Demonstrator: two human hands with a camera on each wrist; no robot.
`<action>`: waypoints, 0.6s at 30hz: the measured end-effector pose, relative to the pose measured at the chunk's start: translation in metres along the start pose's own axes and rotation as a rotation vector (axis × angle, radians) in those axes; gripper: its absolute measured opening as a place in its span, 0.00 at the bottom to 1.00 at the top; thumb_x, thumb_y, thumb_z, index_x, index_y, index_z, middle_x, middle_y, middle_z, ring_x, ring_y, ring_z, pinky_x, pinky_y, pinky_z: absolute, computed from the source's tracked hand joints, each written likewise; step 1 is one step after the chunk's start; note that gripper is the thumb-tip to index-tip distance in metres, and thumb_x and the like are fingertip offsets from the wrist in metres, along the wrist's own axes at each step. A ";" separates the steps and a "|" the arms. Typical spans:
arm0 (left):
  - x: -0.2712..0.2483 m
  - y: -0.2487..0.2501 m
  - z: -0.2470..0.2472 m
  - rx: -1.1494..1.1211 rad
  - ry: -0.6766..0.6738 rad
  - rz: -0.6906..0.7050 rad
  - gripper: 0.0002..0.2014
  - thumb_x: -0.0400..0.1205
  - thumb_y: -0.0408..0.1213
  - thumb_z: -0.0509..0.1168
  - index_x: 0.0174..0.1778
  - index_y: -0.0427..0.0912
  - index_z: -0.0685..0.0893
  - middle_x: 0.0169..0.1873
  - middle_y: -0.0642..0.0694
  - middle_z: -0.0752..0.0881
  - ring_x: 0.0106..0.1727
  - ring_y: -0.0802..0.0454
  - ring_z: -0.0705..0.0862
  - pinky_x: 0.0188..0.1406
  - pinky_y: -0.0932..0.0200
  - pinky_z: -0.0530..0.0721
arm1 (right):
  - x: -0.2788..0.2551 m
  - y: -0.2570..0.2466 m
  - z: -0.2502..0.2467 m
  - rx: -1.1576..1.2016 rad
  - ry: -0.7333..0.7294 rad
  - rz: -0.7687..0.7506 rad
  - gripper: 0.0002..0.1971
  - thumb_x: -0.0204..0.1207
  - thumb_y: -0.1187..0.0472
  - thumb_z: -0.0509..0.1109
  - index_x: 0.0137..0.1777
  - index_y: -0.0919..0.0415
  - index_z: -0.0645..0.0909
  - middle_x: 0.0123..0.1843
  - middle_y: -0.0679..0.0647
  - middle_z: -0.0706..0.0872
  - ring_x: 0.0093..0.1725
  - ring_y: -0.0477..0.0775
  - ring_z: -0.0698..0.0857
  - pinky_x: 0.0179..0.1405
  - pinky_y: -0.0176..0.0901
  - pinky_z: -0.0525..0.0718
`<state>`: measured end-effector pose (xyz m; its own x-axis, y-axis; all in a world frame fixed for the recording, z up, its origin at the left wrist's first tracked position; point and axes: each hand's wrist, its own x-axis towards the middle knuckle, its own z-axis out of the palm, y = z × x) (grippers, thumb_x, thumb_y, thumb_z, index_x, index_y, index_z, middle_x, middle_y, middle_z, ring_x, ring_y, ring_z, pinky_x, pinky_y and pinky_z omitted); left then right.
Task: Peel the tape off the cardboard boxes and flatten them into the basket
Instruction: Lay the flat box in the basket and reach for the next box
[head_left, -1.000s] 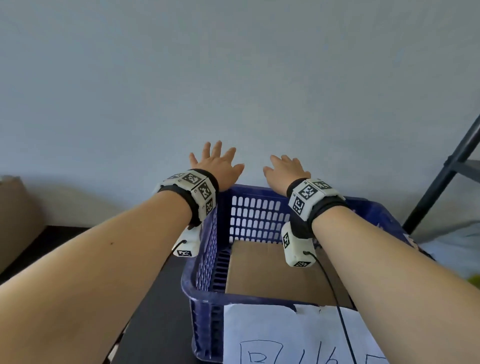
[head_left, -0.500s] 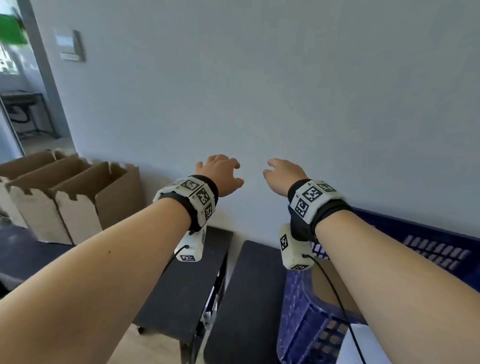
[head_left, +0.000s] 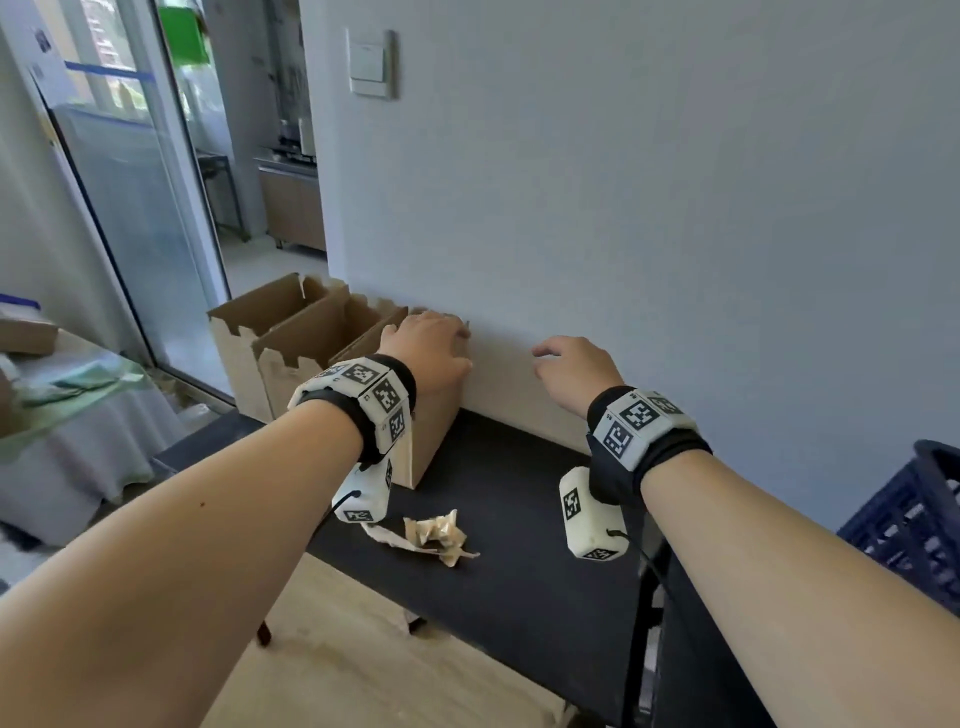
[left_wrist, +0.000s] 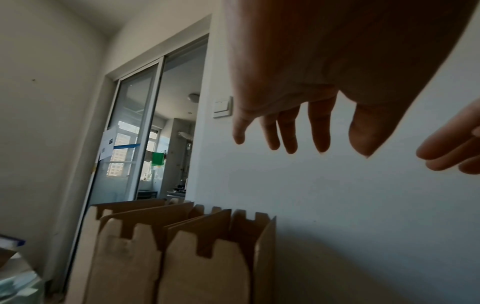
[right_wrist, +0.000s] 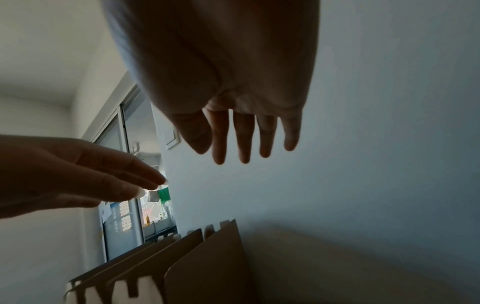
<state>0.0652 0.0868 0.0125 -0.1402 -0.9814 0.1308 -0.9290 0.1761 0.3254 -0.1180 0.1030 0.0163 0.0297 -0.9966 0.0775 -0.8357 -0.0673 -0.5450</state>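
Where boxes (head_left: 332, 358) stand, left grip (head_left: 426, 351) above

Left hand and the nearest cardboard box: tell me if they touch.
Apart. The left wrist view shows the left hand with straight fingers hanging above the nearest cardboard box, bare wall between them.

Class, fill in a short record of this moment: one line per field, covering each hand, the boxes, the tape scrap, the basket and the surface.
left hand: empty, fingers relaxed, above the nearest box
right hand: empty, fingers relaxed, beside the wall
boxes: three open-topped brown cardboard boxes standing in a row against the wall
tape scrap: crumpled beige tape wad lying on the table
basket: dark blue slotted plastic basket at the right edge
surface: black table
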 end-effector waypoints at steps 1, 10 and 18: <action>0.000 -0.014 0.000 -0.010 -0.007 0.002 0.22 0.80 0.47 0.63 0.72 0.51 0.74 0.69 0.46 0.76 0.71 0.45 0.72 0.72 0.41 0.69 | 0.002 -0.004 0.009 0.037 0.019 -0.017 0.16 0.81 0.62 0.59 0.64 0.55 0.82 0.68 0.53 0.81 0.69 0.57 0.77 0.65 0.41 0.73; 0.038 -0.091 0.028 -0.156 -0.105 -0.053 0.23 0.82 0.47 0.63 0.74 0.48 0.72 0.73 0.45 0.72 0.72 0.47 0.73 0.69 0.52 0.72 | 0.055 -0.001 0.077 0.176 -0.003 -0.041 0.12 0.80 0.66 0.64 0.52 0.54 0.88 0.53 0.50 0.88 0.51 0.46 0.83 0.46 0.27 0.71; 0.097 -0.110 0.038 -0.156 -0.414 -0.102 0.31 0.75 0.51 0.72 0.73 0.47 0.71 0.67 0.47 0.79 0.62 0.50 0.80 0.57 0.55 0.85 | 0.127 0.003 0.101 0.229 -0.054 -0.047 0.11 0.80 0.66 0.64 0.49 0.55 0.88 0.52 0.51 0.88 0.51 0.49 0.84 0.45 0.33 0.74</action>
<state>0.1403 -0.0308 -0.0460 -0.2054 -0.9364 -0.2845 -0.8868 0.0552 0.4588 -0.0619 -0.0287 -0.0597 0.1001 -0.9928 0.0658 -0.6865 -0.1168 -0.7177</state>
